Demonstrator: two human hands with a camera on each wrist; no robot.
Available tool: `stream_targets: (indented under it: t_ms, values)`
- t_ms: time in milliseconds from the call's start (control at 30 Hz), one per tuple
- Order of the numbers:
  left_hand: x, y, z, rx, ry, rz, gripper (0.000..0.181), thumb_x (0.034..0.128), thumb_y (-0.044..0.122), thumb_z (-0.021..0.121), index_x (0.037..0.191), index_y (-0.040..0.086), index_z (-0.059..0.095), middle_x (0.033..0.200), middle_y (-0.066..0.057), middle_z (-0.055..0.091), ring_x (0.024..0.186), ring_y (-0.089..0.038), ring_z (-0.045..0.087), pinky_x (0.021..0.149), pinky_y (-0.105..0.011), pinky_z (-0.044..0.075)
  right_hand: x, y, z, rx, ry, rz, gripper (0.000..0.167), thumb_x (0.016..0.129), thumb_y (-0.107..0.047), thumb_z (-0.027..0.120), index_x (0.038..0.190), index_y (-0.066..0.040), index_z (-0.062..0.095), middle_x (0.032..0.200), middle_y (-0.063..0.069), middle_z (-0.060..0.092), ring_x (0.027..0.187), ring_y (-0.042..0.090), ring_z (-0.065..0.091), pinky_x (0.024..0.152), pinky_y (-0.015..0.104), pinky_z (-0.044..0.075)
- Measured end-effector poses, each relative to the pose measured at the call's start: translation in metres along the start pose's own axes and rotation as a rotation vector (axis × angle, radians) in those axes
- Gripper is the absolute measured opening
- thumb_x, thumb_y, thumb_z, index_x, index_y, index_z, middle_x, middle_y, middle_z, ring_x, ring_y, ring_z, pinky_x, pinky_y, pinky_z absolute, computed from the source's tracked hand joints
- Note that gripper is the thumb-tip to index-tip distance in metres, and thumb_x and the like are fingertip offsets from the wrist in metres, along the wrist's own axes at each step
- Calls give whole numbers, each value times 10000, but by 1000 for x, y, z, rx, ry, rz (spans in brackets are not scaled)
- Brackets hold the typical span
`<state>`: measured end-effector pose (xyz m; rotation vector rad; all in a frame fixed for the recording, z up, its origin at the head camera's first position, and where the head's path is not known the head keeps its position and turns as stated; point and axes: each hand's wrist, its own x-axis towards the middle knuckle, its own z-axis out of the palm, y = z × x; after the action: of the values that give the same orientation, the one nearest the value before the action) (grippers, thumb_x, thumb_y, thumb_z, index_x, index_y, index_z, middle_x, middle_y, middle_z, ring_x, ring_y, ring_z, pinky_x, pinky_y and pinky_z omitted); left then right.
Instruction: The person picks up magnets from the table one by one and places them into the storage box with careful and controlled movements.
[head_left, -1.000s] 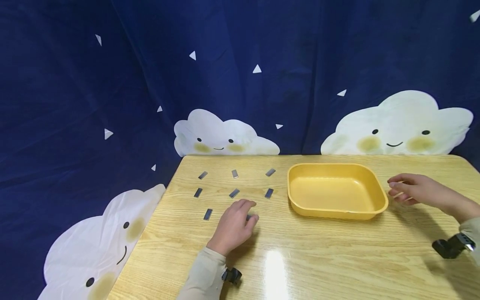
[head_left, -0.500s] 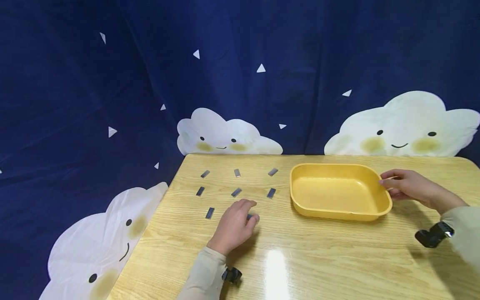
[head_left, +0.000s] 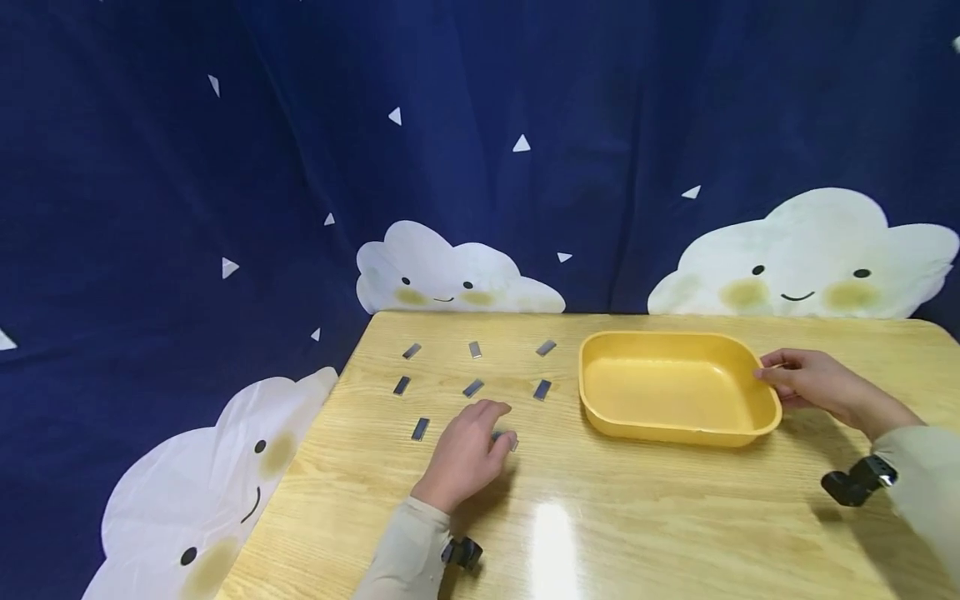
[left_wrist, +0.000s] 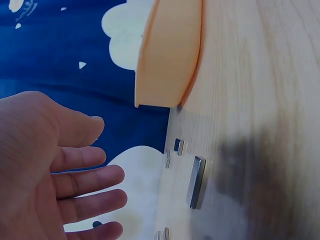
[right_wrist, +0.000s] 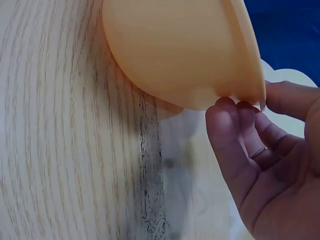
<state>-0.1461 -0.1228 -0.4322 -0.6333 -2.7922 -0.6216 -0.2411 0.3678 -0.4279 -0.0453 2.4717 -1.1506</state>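
A yellow plastic tray stands on the wooden table, right of centre. My right hand pinches its right rim; in the right wrist view the thumb lies on one side of the tray wall and the fingers on the other. My left hand hovers above the table with relaxed, spread fingers and holds nothing. Beneath its thumb a small flat grey metal bar is partly hidden. The left wrist view shows a similar metal bar standing out on the tabletop, apart from the hand.
Several more small metal bars lie spaced out left of the tray, among them a near-left bar and a far bar. A dark blue curtain with clouds hangs behind and left of the wooden table.
My right hand has moved left from beside the tray and now grips its right rim. The left hand has stayed almost still. The head view has shifted slightly.
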Motion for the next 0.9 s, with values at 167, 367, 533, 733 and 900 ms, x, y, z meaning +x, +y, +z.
stream_targets:
  t_ms: [167, 367, 533, 733, 900]
  values:
    - [-2, 0, 0, -2, 14, -4, 338, 960, 229, 617, 1254, 64, 639, 1207, -76, 680, 1127, -251, 649, 928, -409, 540, 0, 4, 1, 7, -2, -6, 595, 1046, -331, 476, 1372, 150, 347, 1087, 111, 623, 839, 82, 642, 768, 296, 593]
    - [-3, 2, 1, 2, 5, 3, 334, 956, 228, 631, 1246, 63, 641, 1191, -83, 683, 1110, -253, 655, 923, -412, 542, -1, 5, 2, 18, 1, 3, 622, 1040, -368, 480, 1378, 137, 348, 1122, 137, 633, 858, 108, 652, 775, 312, 595]
    - [0, 2, -1, 1, 17, 17, 342, 958, 233, 634, 1250, 56, 637, 1184, -81, 681, 1090, -244, 655, 911, -405, 543, -3, 6, 2, 16, 14, 9, 638, 1041, -385, 471, 1381, 139, 340, 1108, 127, 632, 849, 111, 653, 760, 313, 592]
    - [-3, 1, -1, -3, 10, 4, 343, 960, 234, 632, 1252, 54, 637, 1200, -85, 680, 1115, -249, 653, 931, -407, 541, -5, 4, 1, 10, 17, 2, 625, 1051, -358, 454, 1385, 155, 326, 1095, 126, 636, 829, 91, 657, 748, 307, 590]
    - [-5, -1, -1, 5, 32, 6, 332, 954, 227, 636, 1238, 56, 645, 1189, -84, 685, 1123, -255, 653, 938, -406, 539, -5, 2, 2, 12, 22, 13, 628, 1044, -381, 468, 1374, 139, 344, 1049, 88, 614, 822, 95, 636, 746, 310, 586]
